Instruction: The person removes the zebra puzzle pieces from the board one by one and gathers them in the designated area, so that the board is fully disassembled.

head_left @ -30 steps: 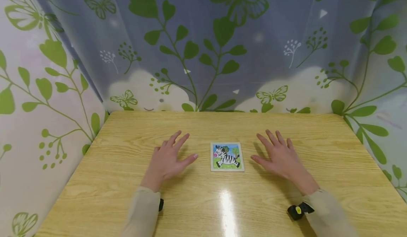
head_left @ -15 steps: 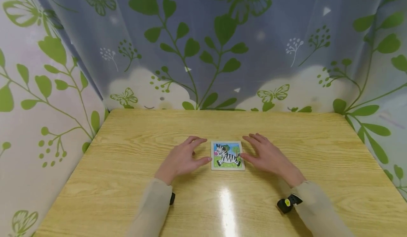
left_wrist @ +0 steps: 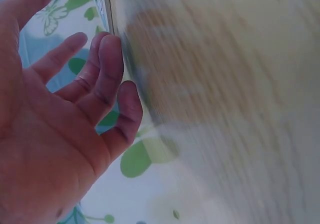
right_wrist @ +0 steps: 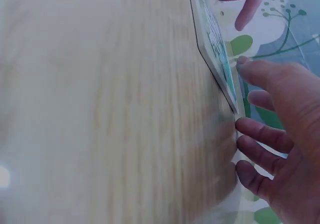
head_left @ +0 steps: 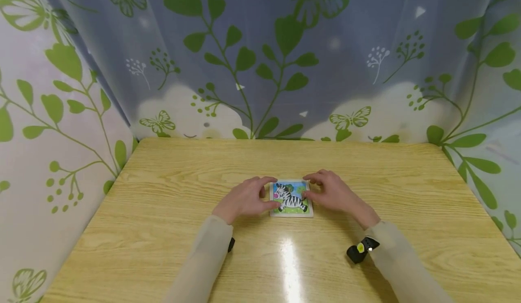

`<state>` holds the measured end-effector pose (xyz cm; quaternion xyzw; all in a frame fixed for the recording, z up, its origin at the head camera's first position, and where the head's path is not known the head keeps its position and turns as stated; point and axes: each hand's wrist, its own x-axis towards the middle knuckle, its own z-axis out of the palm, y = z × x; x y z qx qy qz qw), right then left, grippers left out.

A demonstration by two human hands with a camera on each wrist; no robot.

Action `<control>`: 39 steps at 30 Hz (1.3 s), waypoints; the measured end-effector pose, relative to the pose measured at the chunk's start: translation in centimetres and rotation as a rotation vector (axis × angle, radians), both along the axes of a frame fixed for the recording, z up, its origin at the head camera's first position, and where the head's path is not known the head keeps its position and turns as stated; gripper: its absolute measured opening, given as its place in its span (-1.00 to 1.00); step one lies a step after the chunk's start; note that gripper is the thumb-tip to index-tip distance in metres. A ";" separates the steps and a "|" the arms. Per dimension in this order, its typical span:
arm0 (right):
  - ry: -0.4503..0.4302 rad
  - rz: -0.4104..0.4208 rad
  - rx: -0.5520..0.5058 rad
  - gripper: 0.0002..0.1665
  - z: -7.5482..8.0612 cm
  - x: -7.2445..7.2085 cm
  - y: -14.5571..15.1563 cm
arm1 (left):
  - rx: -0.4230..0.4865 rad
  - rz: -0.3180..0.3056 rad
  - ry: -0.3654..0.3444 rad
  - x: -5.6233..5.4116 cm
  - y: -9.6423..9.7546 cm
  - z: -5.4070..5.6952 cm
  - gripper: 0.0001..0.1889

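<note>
A square zebra picture puzzle in a pale wooden frame lies flat on the table. From its left side my left hand reaches in, thumb over the lower left part and index finger at the upper left corner. Opposite, my right hand has its thumb over the right edge and its fingers by the upper right corner. The right wrist view shows that right hand with fingertips down at the tabletop and thumb close over the puzzle. In the left wrist view, the left hand's fingers bend loosely beside the tabletop.
The wood-grain table spreads around both hands, with a bright light reflection toward its front. A curtain printed with leaves and butterflies rises along the back edge, and similar patterned fabric stands at both sides. Each wrist wears a black device.
Both hands have moved inward from either side, from spread fingers above the table to the puzzle's left and right edges. The puzzle stays in place on the table.
</note>
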<state>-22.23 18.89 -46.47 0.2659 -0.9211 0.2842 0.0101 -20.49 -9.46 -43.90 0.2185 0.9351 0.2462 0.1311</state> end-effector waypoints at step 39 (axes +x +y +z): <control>-0.172 0.040 0.041 -0.57 0.9 -1.9 -0.7 | -0.025 -0.063 -0.090 -0.9 1.9 -0.3 -0.25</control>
